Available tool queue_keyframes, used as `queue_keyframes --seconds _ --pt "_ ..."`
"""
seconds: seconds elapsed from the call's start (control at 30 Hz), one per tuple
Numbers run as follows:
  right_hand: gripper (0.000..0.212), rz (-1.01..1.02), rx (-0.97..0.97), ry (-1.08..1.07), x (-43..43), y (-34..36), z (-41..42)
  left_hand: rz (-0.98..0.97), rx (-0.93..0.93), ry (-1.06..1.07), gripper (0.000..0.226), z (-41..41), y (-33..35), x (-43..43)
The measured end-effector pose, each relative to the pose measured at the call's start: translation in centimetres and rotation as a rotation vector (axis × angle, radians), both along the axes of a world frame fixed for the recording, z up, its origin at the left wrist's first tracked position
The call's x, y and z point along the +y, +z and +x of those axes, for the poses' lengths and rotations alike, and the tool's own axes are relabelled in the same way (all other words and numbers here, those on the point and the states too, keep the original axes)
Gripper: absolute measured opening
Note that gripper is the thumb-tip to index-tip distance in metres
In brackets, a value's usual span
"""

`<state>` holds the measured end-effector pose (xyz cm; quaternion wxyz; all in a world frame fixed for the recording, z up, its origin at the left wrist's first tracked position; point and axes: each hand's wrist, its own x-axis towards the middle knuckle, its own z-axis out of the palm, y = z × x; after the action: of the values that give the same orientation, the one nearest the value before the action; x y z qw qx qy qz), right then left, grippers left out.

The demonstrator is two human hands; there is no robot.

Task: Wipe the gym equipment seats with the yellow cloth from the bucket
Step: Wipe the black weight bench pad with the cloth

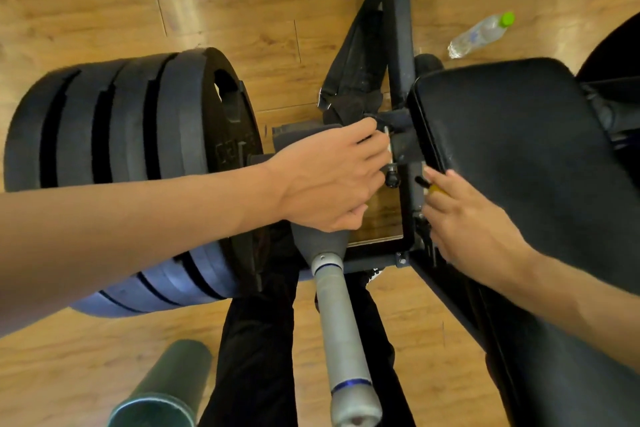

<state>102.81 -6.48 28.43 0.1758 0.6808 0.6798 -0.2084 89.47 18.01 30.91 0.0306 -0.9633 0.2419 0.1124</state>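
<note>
Looking down, black trousers (256,350) are closest, below both hands. A green roller (166,381) lies below the left arm. A gray bar (346,329) runs down from under the left hand (329,177), which lies on the fat end of the bar. Its fingers are curled in by a shiny pin (388,146) on the dark frame (412,191), but I cannot tell if they grip it. Just to the right, across a small gap, is the right hand (474,225). Its fingers bend down and close on a small yellow thing (437,188) against the frame. So little of it shows that I cannot tell if it is the cloth. The black seat (519,149) is right beside this hand, its edge just by the fingertips. Big black weight plates (121,128) stand behind the left arm. Far past the right hand, a water bottle (481,33) with a green cap lies on the wood floor (104,10).
</note>
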Motion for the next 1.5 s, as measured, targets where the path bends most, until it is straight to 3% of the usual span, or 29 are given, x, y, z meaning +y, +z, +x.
queue_keyframes --seconds 0.17,0.33,0.43,0.53,0.6,0.8,0.93,1.1,1.17,1.37,1.5 --pt "0.031 -0.11 0.12 -0.077 -5.6 4.5 -2.3 0.02 0.012 0.02 0.064 0.1 0.1 -0.1" --pt "0.043 0.019 0.026 -0.133 3.5 -2.6 2.5 0.025 0.051 0.025 0.065 0.4 0.4 -0.4" --pt "0.046 0.053 -0.049 -0.271 10.8 -7.0 5.7 0.017 0.076 0.038 0.064 0.4 0.4 -0.5" --pt "0.029 0.103 -0.077 -0.44 15.6 -9.5 8.5 0.04 0.102 0.05 0.065 0.5 0.3 -0.5" --pt "0.023 0.092 -0.085 -0.514 16.6 -9.5 9.7 0.049 0.118 0.056 0.065 0.5 0.3 -0.5" --pt "0.033 0.146 -0.07 -0.621 14.8 -8.3 13.3 0.052 0.124 0.066 0.063 0.4 0.2 -0.5" --pt "0.068 0.165 -0.199 -0.704 10.0 -9.0 21.1 0.08 0.13 0.073 0.062 0.4 -0.1 -0.6" --pt "0.031 0.116 -0.179 -0.823 8.1 -8.2 23.0 0.088 0.145 0.088 0.061 0.6 0.0 -0.8" --pt "0.029 0.123 -0.136 -0.876 9.5 -8.1 21.2 0.101 0.154 0.087 0.06 0.6 0.1 -0.8" --pt "0.027 0.133 0.143 -0.614 14.2 -7.8 14.3 0.133 0.175 0.08 0.059 0.6 0.2 -0.8" --pt "0.035 0.154 0.254 -0.532 13.5 -8.6 15.0 0.141 0.189 0.081 0.058 0.9 0.4 -1.0"
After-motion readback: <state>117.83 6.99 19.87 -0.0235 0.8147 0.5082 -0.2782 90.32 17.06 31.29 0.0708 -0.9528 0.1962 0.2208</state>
